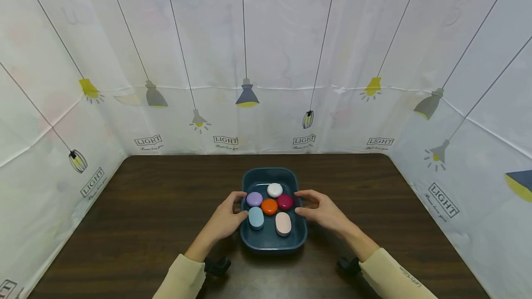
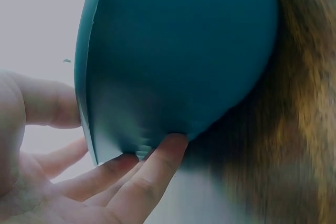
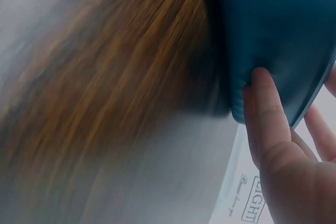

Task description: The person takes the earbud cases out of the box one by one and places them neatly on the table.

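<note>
Between the two hands is a dark blue-green tub (image 1: 272,243) with rounded corners. The left hand (image 1: 226,216) holds its left side, thumb at the rim and fingers against the outer wall, as the left wrist view shows. On the opposite side the right hand (image 1: 322,209) grips the tub too, fingertips pressed to the outside wall (image 3: 283,30) and thumb by the rim. Inside lie smooth rounded pieces: white (image 1: 275,190), purple (image 1: 254,199), orange (image 1: 269,206) and crimson (image 1: 285,202) round ones, plus a light blue oval (image 1: 256,218) and a pale pink oval (image 1: 283,224).
The dark brown wooden table (image 1: 174,197) extends around the tub. White sheeting (image 1: 274,59) printed with hanging lamps encloses the back and both sides. Each wrist carries a black camera mount, one at the left (image 1: 217,266) and one at the right (image 1: 348,266).
</note>
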Demonstrator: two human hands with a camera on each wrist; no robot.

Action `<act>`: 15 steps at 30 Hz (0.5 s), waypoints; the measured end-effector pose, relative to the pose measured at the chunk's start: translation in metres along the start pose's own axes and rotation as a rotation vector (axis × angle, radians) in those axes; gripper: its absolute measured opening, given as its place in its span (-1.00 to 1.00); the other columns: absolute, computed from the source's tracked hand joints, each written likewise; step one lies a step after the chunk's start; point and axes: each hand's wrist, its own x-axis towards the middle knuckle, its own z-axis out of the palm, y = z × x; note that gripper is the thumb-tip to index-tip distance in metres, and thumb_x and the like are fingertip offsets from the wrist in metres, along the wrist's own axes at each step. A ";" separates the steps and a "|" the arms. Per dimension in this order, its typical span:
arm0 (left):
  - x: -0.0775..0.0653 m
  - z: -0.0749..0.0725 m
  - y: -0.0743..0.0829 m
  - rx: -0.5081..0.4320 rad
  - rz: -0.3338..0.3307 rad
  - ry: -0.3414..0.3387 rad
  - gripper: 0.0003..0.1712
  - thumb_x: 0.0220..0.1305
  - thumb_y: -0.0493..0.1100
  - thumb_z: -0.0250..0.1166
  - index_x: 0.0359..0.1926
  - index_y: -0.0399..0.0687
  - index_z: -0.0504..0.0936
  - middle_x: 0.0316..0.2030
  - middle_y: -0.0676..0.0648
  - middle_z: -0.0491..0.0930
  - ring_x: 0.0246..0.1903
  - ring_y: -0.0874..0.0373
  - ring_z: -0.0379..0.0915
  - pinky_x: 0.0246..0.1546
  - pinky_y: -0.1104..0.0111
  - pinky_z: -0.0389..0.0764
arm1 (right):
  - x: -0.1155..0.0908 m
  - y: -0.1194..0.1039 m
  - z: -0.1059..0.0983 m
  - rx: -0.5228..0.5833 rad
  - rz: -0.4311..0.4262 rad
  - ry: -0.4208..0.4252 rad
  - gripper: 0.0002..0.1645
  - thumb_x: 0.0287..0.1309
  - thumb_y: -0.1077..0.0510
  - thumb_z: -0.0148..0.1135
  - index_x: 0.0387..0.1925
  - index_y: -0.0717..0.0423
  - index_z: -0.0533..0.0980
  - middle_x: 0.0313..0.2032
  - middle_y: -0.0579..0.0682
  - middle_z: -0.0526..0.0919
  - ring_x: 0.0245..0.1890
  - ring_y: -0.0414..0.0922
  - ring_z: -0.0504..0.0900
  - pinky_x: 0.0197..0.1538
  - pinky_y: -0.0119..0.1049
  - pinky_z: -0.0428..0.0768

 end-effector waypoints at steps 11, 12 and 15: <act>-0.005 -0.015 -0.007 -0.005 -0.019 0.027 -0.47 0.40 -0.26 0.21 0.36 -0.11 0.41 0.25 -0.29 0.46 0.11 -0.22 0.56 0.09 -0.11 0.57 | 0.009 -0.003 0.017 -0.032 -0.012 0.000 -0.39 0.31 0.08 0.35 0.34 0.10 0.45 0.34 0.17 0.42 0.05 0.08 0.62 0.05 -0.03 0.66; -0.006 -0.016 -0.008 -0.009 -0.019 0.029 -0.47 0.41 -0.26 0.21 0.36 -0.11 0.42 0.25 -0.29 0.46 0.11 -0.21 0.56 0.09 -0.10 0.58 | 0.009 -0.004 0.018 -0.033 -0.015 -0.001 -0.39 0.31 0.08 0.35 0.34 0.09 0.45 0.34 0.16 0.42 0.06 0.09 0.61 0.06 -0.02 0.66; -0.007 -0.019 -0.010 -0.025 -0.023 0.040 -0.47 0.40 -0.26 0.22 0.36 -0.10 0.42 0.26 -0.29 0.46 0.11 -0.19 0.57 0.08 -0.08 0.59 | 0.010 -0.007 0.022 -0.034 -0.025 -0.010 -0.39 0.31 0.07 0.35 0.34 0.09 0.45 0.34 0.14 0.42 0.07 0.09 0.60 0.07 -0.02 0.65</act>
